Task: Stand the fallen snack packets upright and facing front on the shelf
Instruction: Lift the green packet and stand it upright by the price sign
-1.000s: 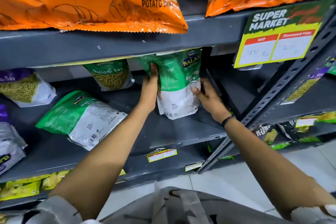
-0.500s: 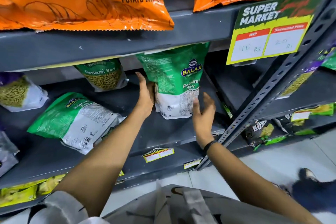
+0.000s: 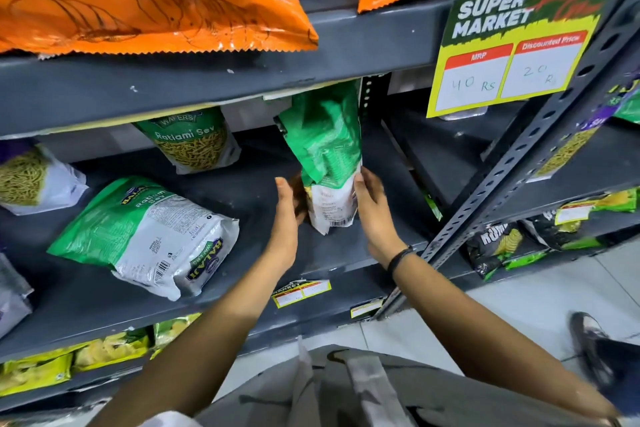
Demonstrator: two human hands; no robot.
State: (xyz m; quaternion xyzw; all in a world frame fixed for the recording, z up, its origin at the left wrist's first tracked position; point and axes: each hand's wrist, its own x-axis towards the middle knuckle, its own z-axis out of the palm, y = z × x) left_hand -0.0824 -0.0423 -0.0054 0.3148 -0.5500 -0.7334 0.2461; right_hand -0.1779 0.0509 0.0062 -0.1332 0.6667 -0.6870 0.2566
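A green and white Ratlami Sev packet (image 3: 325,146) stands upright on the grey middle shelf (image 3: 242,288), turned so its printed back and side face me. My left hand (image 3: 287,208) presses its lower left side, fingers curled behind it. My right hand (image 3: 372,204) grips its lower right edge with the thumb on the white part. A second green packet (image 3: 145,236) of the same kind lies flat on the shelf to the left, back side up. Another Ratlami Sev packet (image 3: 194,146) stands upright and front-facing at the back.
Orange potato wafer bags (image 3: 149,0) overhang the shelf above. A yellow price sign (image 3: 509,55) hangs at the right, by the slanted perforated shelf post (image 3: 502,191). A purple-topped packet (image 3: 31,177) sits at far left. Yellow packets fill the lower shelf. A shoe (image 3: 588,343) is on the floor.
The held packet has turned from front-facing to showing its back and side. Both hands have dropped to its lower part and closed in on either side.
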